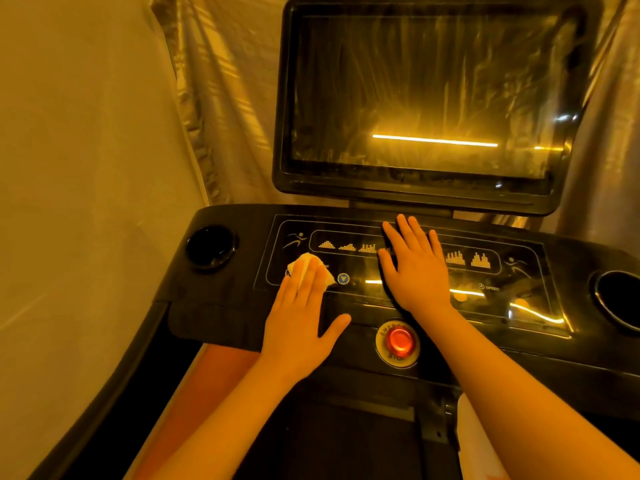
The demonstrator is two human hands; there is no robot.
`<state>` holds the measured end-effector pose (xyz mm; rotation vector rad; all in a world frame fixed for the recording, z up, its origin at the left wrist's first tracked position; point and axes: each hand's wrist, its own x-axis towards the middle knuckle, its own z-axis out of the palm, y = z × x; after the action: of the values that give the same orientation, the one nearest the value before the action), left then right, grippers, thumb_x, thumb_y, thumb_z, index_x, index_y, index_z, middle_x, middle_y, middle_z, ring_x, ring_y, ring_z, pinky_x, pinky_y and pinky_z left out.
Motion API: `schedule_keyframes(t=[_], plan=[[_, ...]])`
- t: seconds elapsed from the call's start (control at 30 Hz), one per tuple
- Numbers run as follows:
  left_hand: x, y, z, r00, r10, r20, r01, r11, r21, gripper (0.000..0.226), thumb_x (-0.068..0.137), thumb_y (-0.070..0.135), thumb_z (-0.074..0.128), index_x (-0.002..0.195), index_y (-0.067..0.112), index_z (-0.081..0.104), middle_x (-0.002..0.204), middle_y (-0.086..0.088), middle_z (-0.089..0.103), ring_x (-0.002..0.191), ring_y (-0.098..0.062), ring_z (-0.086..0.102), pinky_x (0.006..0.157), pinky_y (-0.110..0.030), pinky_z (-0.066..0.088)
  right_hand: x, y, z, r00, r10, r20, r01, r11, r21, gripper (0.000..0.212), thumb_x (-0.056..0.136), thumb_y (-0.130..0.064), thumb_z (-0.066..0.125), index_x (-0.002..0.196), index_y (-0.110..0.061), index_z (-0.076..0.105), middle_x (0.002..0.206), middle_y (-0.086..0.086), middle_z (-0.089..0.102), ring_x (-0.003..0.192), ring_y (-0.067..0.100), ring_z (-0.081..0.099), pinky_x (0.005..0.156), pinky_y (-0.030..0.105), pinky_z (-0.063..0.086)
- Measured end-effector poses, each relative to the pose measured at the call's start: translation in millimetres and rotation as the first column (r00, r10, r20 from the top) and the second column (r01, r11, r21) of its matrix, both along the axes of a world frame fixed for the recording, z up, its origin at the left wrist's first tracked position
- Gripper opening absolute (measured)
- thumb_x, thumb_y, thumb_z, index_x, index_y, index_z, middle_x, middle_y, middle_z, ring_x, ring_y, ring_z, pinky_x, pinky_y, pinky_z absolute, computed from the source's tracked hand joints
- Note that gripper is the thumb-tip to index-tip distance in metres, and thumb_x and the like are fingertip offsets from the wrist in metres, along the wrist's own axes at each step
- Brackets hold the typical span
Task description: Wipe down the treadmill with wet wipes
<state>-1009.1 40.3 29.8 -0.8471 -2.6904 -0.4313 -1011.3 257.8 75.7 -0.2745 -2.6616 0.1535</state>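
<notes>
A crumpled white wet wipe (308, 270) is pressed under flat fingers of the left hand (301, 317) onto the glossy black treadmill panel (530, 306). The right hand (415, 271) lies flat alongside, empty. Even pressure is advised, and the round red stop button (400, 341) near the left thumb is best avoided.

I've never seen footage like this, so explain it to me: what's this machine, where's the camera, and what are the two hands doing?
This single picture comes from a camera worn on the person's head, looking down at their own arms. What you see is a treadmill console, with a dark screen tilted up at the back, a red emergency stop button at the front, and a left cup holder and right cup holder at the ends. The left hand presses a white wet wipe onto the left part of the control panel with straight fingers. The right hand lies flat on the middle of the panel, holding nothing.
</notes>
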Motion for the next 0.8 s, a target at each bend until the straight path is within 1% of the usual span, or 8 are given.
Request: schedule_keyframes(t=[0.13, 0.27, 0.37, 0.5, 0.6, 0.67, 0.8], plan=[[37.9, -8.8, -14.6, 0.999, 0.021, 0.036, -0.021, 1.0, -0.006, 0.089, 0.087, 0.076, -0.003, 0.156, 0.02, -0.007, 0.163, 0.0, -0.016, 0.148, -0.016, -0.019, 0.121, -0.038, -0.006, -0.6, 0.8, -0.6, 1.0, 0.007, -0.002, -0.007, 1.0, 0.005, 0.054, 0.102, -0.044, 0.031, 0.152, -0.025, 0.026, 0.161, 0.004, 0.017, 0.15, 0.02, 0.006, 0.121, 0.044, 0.003], [66.1, -14.5, -26.7, 0.997, 0.045, 0.065, -0.043, 0.999, -0.022, 0.086, 0.088, 0.075, 0.0, 0.154, 0.022, -0.016, 0.161, 0.002, -0.023, 0.148, -0.016, -0.022, 0.119, -0.039, -0.007, -1.3, 0.8, -0.7, 1.0, 0.001, 0.006, -0.001, 1.0, 0.018, 0.054, 0.102, -0.044, 0.031, 0.152, -0.024, 0.026, 0.161, 0.005, 0.017, 0.15, 0.021, 0.006, 0.12, 0.045, 0.003], [82.7, -16.9, -33.6, 0.994, 0.071, 0.089, -0.069, 0.997, -0.025, 0.085, 0.088, 0.074, 0.002, 0.153, 0.023, -0.019, 0.16, 0.004, -0.027, 0.147, -0.015, -0.025, 0.119, -0.04, -0.009, -1.7, 1.3, -1.2, 1.0, 0.003, 0.006, -0.003, 1.0, 0.022, 0.055, 0.102, -0.044, 0.031, 0.152, -0.023, 0.026, 0.161, 0.006, 0.018, 0.15, 0.022, 0.007, 0.121, 0.045, 0.003], [96.9, -17.7, -38.3, 0.99, 0.079, 0.113, -0.081, 0.997, 0.014, 0.083, 0.092, 0.071, 0.014, 0.153, 0.024, -0.019, 0.16, 0.005, -0.026, 0.147, -0.015, -0.024, 0.119, -0.039, -0.008, -1.6, 2.2, -1.9, 1.0, 0.01, 0.005, -0.01, 1.0, 0.015, 0.055, 0.102, -0.044, 0.031, 0.152, -0.023, 0.027, 0.161, 0.006, 0.018, 0.15, 0.022, 0.006, 0.121, 0.045, 0.003], [105.7, -17.0, -39.9, 0.988, 0.083, 0.126, -0.084, 0.996, 0.003, 0.087, 0.091, 0.07, 0.02, 0.151, 0.026, -0.025, 0.159, 0.003, -0.029, 0.146, -0.016, -0.026, 0.119, -0.038, -0.008, -1.5, 2.1, -1.5, 1.0, 0.013, 0.004, -0.013, 1.0, 0.008, 0.055, 0.102, -0.044, 0.032, 0.152, -0.023, 0.027, 0.161, 0.006, 0.017, 0.15, 0.022, 0.007, 0.121, 0.045, 0.003], [108.7, -16.9, -39.3, 0.987, 0.087, 0.135, -0.085, 0.996, -0.018, 0.087, 0.09, 0.071, 0.018, 0.149, 0.026, -0.027, 0.158, 0.003, -0.031, 0.145, -0.016, -0.029, 0.118, -0.037, -0.011, -1.7, 2.4, -1.3, 1.0, 0.015, 0.003, -0.015, 1.0, 0.003, 0.055, 0.102, -0.044, 0.032, 0.152, -0.022, 0.027, 0.161, 0.006, 0.017, 0.15, 0.022, 0.006, 0.12, 0.045, 0.002], [92.4, -14.2, -27.6, 0.987, 0.043, 0.156, -0.039, 0.999, -0.032, 0.083, 0.084, 0.076, -0.007, 0.147, 0.027, -0.033, 0.155, 0.007, -0.037, 0.143, -0.013, -0.033, 0.118, -0.035, -0.018, -1.7, 2.5, -1.6, 1.0, 0.018, -0.002, -0.018, 1.0, -0.005, 0.055, 0.102, -0.044, 0.031, 0.152, -0.023, 0.026, 0.161, 0.006, 0.016, 0.15, 0.022, 0.005, 0.121, 0.045, 0.002]])
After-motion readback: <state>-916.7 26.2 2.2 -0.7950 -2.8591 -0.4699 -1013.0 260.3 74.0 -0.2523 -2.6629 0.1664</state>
